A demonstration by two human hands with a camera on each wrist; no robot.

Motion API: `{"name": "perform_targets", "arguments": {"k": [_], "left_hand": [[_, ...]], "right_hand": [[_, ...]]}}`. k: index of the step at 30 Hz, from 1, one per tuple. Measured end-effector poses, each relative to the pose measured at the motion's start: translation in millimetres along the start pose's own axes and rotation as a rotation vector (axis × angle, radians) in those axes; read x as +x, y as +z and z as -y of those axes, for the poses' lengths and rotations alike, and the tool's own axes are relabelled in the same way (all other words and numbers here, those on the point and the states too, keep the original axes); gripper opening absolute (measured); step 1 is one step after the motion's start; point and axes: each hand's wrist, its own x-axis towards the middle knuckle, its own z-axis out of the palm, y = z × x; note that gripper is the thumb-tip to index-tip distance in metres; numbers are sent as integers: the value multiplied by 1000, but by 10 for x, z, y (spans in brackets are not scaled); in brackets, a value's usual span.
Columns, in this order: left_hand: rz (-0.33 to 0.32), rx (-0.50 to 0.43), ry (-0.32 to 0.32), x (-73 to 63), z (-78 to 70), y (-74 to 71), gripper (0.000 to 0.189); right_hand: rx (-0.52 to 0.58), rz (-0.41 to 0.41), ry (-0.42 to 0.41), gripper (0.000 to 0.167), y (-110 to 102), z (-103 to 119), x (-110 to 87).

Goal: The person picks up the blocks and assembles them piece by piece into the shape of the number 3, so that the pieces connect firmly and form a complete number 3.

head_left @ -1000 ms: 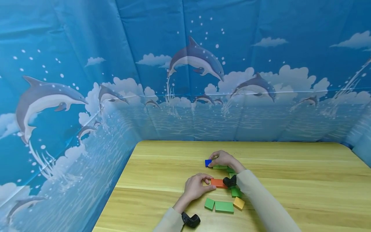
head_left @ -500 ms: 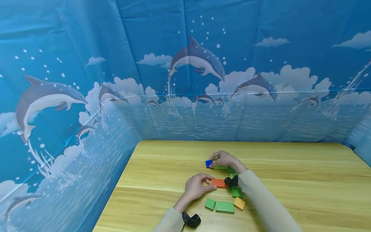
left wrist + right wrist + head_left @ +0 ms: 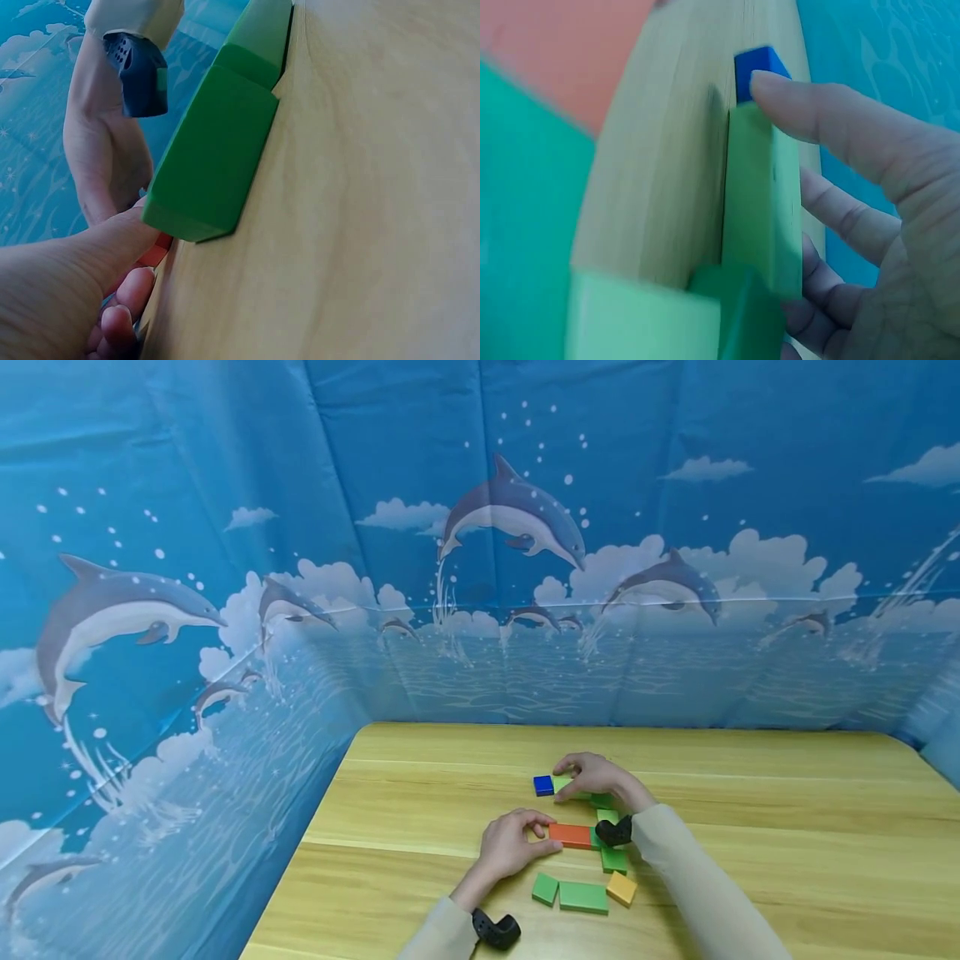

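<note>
In the head view my left hand rests at the left end of an orange-red block, pinching that end between thumb and forefinger. The left wrist view shows only a sliver of this red block. My right hand hovers around a light green block, thumb and forefinger spread apart. A small blue block sits at that block's left end. From the right wrist, my thumb passes in front of the blue block and the light green block; whether it touches either I cannot tell.
Closer to me lie a small green block, a long green block and a yellow block. More green blocks run under my right forearm. A dolphin-print curtain stands behind the wooden table.
My right hand has let go of the blue block and drawn back slightly to the right. The blue block stays at the light green block's end. My left hand keeps its place.
</note>
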Motion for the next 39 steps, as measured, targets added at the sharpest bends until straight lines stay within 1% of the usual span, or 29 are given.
{"name": "perform_targets", "arguments": {"k": [7, 13, 19, 24, 27, 30, 34, 39], "left_hand": [[-6, 7, -6, -7, -14, -3, 34], [-1, 6, -8, 2, -14, 1, 34], [5, -1, -4, 15, -4, 0, 34], [-1, 1, -2, 15, 15, 1, 34], [-3, 4, -2, 11, 17, 0, 33], [5, 6, -5, 11, 12, -1, 34], [9, 6, -6, 11, 5, 0, 34], [3, 8, -4, 10, -2, -9, 34]], "right_hand": [[-64, -54, -15, 39, -22, -43, -63], [-70, -72, -22, 36, -20, -39, -83], [-73, -72, -29, 36, -20, -44, -73], [-83, -70, -61, 44, 7, -10, -53], [-116, -80, -102, 47, 36, 23, -28], [-173, -106, -118, 46, 72, 42, 3], [-233, -136, -112, 43, 113, 50, 33], [-248, -151, -96, 36, 128, 64, 51]]}}
